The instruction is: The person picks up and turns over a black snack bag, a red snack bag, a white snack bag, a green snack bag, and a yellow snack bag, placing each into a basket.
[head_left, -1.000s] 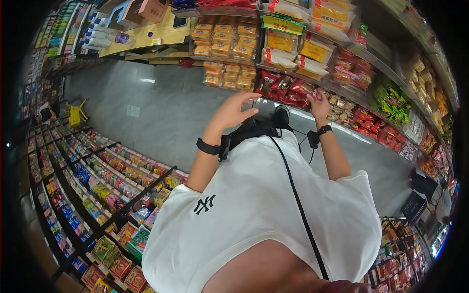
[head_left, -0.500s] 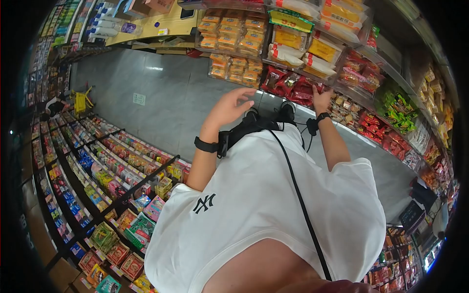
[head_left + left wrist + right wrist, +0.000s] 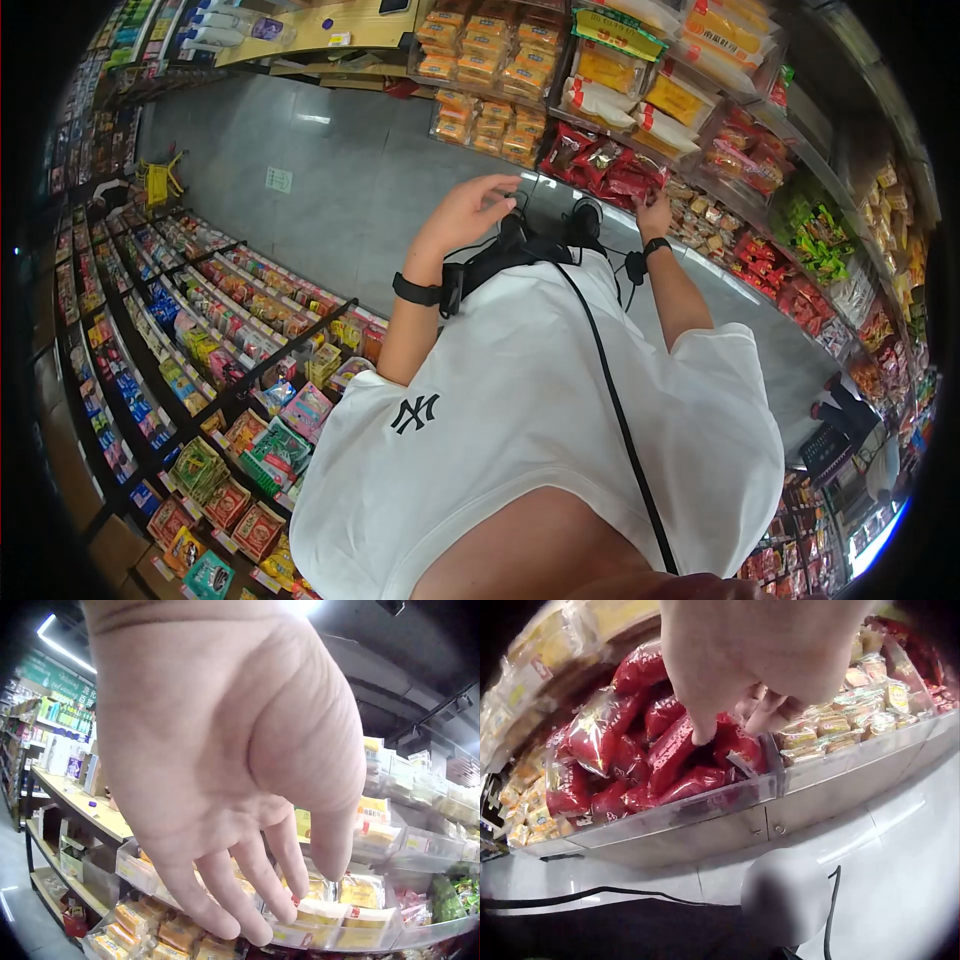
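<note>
Your right hand (image 3: 654,214) is down at the lower shelf, over the red packets (image 3: 622,761), with the thumb resting against one red packet (image 3: 673,754) and the other fingers curled beside it; the back of the hand hides part of the contact, so you cannot tell here whether that packet is truly pinched or only touched. The red packets lie heaped in a clear bin (image 3: 682,814), your right hand at the end beside the small wrapped sweets (image 3: 840,724). Your left hand (image 3: 468,215) is released, fingers loosely extended, over the grey floor (image 3: 290,150) and apart from the goods; nearest to it are the orange packs (image 3: 490,125), stacked on the other side of the red packets. Above the red heap sit yellow-and-white bags (image 3: 675,125); farther along to the right, green packets (image 3: 818,235). Past the orange packs stands a pale yellow bench (image 3: 360,30), with bottles (image 3: 215,25) at its far end. Black straps circle both your wrists, and a black cable (image 3: 605,390) runs down your white shirt (image 3: 520,380). To your left, long racks (image 3: 220,345) of small colourful packages.
</note>
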`<action>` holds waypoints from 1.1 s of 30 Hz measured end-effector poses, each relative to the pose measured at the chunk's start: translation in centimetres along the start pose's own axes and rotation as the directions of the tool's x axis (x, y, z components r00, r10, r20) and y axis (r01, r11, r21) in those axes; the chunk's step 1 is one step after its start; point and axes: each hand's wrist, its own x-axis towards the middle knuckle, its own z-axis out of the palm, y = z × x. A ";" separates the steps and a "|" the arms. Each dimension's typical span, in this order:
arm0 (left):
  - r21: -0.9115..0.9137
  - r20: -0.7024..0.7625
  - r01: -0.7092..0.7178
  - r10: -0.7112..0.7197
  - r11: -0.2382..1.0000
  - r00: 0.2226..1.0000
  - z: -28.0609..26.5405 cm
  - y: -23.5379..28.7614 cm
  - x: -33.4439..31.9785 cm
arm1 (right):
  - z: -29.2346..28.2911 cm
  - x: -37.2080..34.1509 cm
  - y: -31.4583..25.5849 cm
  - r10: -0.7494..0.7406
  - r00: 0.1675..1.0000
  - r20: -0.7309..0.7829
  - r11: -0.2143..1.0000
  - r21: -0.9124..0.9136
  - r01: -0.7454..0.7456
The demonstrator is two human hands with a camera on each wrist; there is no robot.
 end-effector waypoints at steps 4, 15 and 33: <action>-0.023 0.014 0.036 -0.036 0.999 0.999 -0.1 0.0 -0.2 | -0.6 0.0 -0.2 0.005 0.997 -0.080 1.000 0.020 -0.004; 0.012 0.208 -0.009 0.007 1.000 0.978 -0.1 0.3 1.6 | -11.3 -6.6 -6.6 -0.193 0.977 -0.090 0.930 0.300 0.212; -0.058 0.095 -0.299 0.303 0.953 0.948 -1.4 9.7 -3.9 | -19.0 -17.7 -28.7 -0.542 0.778 -0.317 0.604 0.497 0.623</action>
